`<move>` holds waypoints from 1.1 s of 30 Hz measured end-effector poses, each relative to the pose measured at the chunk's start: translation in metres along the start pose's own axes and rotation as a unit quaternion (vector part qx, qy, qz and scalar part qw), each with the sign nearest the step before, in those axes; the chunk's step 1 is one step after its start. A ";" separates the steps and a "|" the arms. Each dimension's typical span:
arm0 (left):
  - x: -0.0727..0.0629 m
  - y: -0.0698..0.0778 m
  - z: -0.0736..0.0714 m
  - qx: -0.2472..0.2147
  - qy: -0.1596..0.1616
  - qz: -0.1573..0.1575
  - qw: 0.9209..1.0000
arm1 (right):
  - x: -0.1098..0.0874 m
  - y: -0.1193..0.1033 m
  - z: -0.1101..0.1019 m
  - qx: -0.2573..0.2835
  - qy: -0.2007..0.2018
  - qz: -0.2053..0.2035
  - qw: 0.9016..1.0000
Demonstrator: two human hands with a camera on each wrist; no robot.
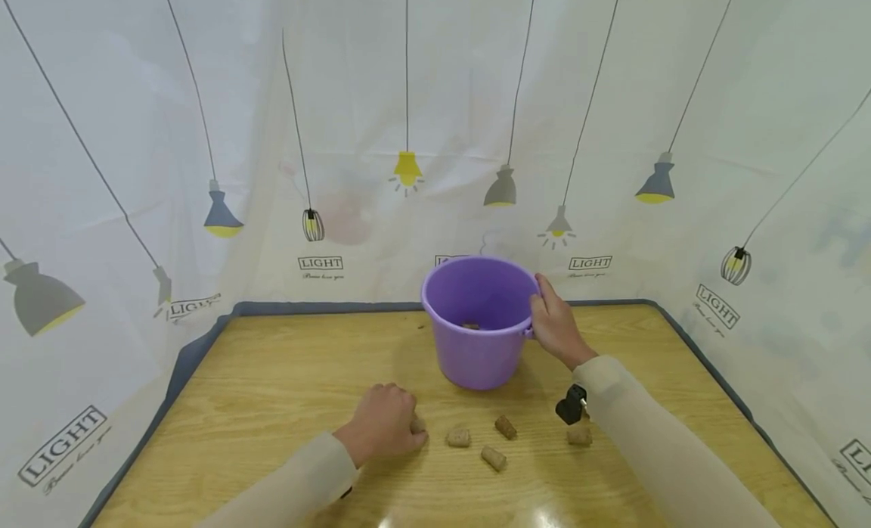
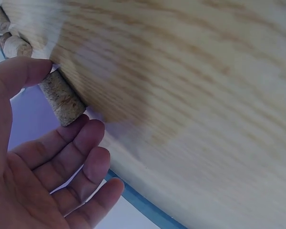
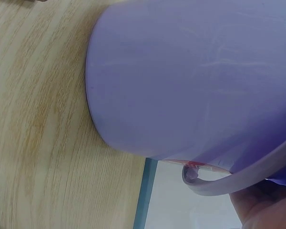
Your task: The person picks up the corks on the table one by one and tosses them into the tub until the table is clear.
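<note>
While the right hand (image 1: pixel 559 327) grips the bucket (image 1: pixel 476 355), the left hand (image 1: pixel 383 422) pinches a cork (image 2: pixel 63 99) lengthwise between thumb and fingertips.

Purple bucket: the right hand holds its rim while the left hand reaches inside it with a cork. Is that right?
Not quite: the left hand is outside the bucket, down at the table, with the cork, as the head view shows. The right hand does hold the rim.

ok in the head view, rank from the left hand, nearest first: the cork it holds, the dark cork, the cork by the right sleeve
1. Held cork: in the left hand
2. Dark cork: right of that hand
3. Sleeve cork: farthest right, by the right sleeve
</note>
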State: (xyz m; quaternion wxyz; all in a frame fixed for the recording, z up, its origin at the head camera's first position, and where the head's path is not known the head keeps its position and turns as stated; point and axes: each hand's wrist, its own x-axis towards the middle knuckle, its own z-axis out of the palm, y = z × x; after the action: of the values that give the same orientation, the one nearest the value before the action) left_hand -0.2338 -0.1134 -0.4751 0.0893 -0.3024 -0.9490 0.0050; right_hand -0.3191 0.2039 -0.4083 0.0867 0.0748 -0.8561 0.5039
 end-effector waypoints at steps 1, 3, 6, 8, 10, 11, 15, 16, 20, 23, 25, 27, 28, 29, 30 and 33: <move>0.000 0.000 0.001 -0.002 -0.001 -0.001 1.000 | 0.000 0.000 0.000 -0.001 0.001 0.000 1.000; -0.001 -0.001 0.001 -0.003 -0.003 -0.001 1.000 | 0.000 0.001 0.000 -0.002 0.002 -0.001 1.000; -0.001 -0.002 0.002 -0.005 -0.001 0.000 1.000 | 0.000 0.000 0.000 -0.001 0.003 -0.002 1.000; -0.001 -0.002 0.002 -0.011 0.003 0.001 1.000 | 0.000 0.000 0.001 -0.002 0.004 -0.004 1.000; -0.002 -0.003 0.003 -0.018 0.006 0.000 1.000 | 0.000 0.001 0.001 -0.002 0.004 -0.005 1.000; -0.003 -0.003 0.002 -0.022 0.009 -0.001 1.000 | 0.000 0.001 0.001 -0.002 0.004 -0.005 1.000; -0.004 -0.005 0.002 -0.031 0.023 -0.005 0.999 | 0.001 0.001 0.001 -0.001 0.006 -0.004 1.000; -0.004 -0.005 0.002 -0.032 0.028 -0.005 0.999 | 0.000 0.001 0.001 -0.001 0.008 -0.004 1.000; -0.004 -0.006 0.001 -0.033 0.053 -0.001 0.998 | 0.000 0.000 0.001 -0.006 0.011 -0.004 1.000; -0.002 -0.005 -0.001 -0.034 0.070 0.003 0.997 | 0.000 0.000 0.000 -0.007 0.010 -0.002 1.000; -0.001 -0.005 -0.002 -0.038 0.080 0.007 0.996 | 0.000 0.001 0.000 -0.009 0.011 -0.002 1.000; 0.000 -0.005 -0.004 -0.046 0.090 0.010 0.995 | 0.001 0.001 0.000 -0.010 0.012 -0.003 1.000; 0.000 -0.005 -0.005 -0.049 0.095 0.012 0.994 | 0.000 0.001 0.001 -0.010 0.013 -0.004 1.000; 0.001 -0.005 -0.006 -0.052 0.100 0.013 0.994 | 0.001 0.001 0.001 -0.010 0.013 -0.007 1.000; 0.001 -0.005 -0.007 -0.056 0.105 0.014 0.993 | 0.001 0.001 0.001 -0.009 0.013 -0.006 1.000; 0.003 -0.006 -0.008 -0.066 0.120 0.015 0.990 | 0.001 0.001 0.001 -0.007 0.011 -0.008 1.000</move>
State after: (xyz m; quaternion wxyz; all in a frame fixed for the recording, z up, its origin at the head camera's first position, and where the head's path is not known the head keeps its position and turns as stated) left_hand -0.2380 -0.1167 -0.4660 0.1822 -0.3203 -0.9250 -0.0927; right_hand -0.3203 0.2039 -0.4096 0.1005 0.0750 -0.8580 0.4982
